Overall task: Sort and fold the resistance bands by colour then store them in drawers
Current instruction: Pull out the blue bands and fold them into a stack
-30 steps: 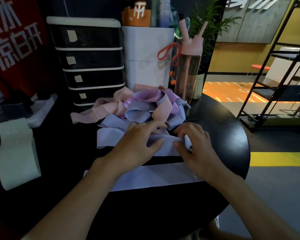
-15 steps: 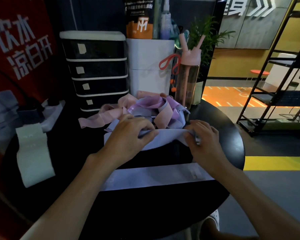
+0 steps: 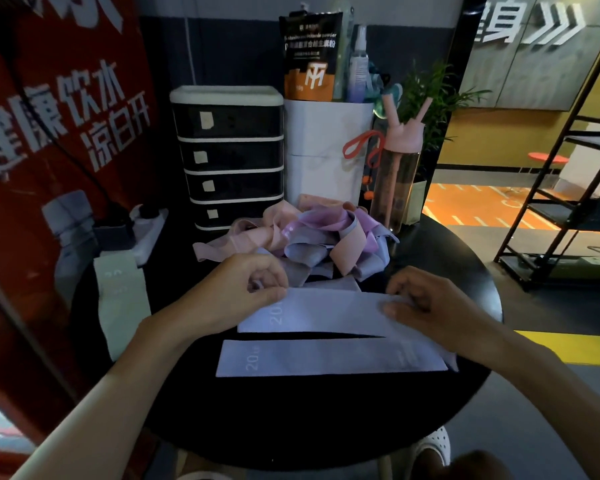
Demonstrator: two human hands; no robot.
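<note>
Resistance band first: the lavender band (image 3: 326, 311) hung between my two hands in the middle of the frame. It was just above a second lavender band (image 3: 326, 356) that lay flat on the black table (image 3: 326, 417). My left hand (image 3: 250, 292) had its fingers curled in and pinched the band's left end against the thumb. My right hand (image 3: 426, 306) pinched the right end the same way.

The band's long axis ran left to right across the picture, with the printed "20" at the left end. Its right end dipped toward the lower right, where it met the end of the flat one.

I judged it light, limp and stretchy (more grippy than slippery, I'd guess), so it would sag if held mid-span. The short ends seemed the place to hold it, keeping it taut for a clean fold.

The unsorted pile (image 3: 312, 237) of pink and purple bands sat above centre, in front of the drawers (image 3: 227, 157).
</note>
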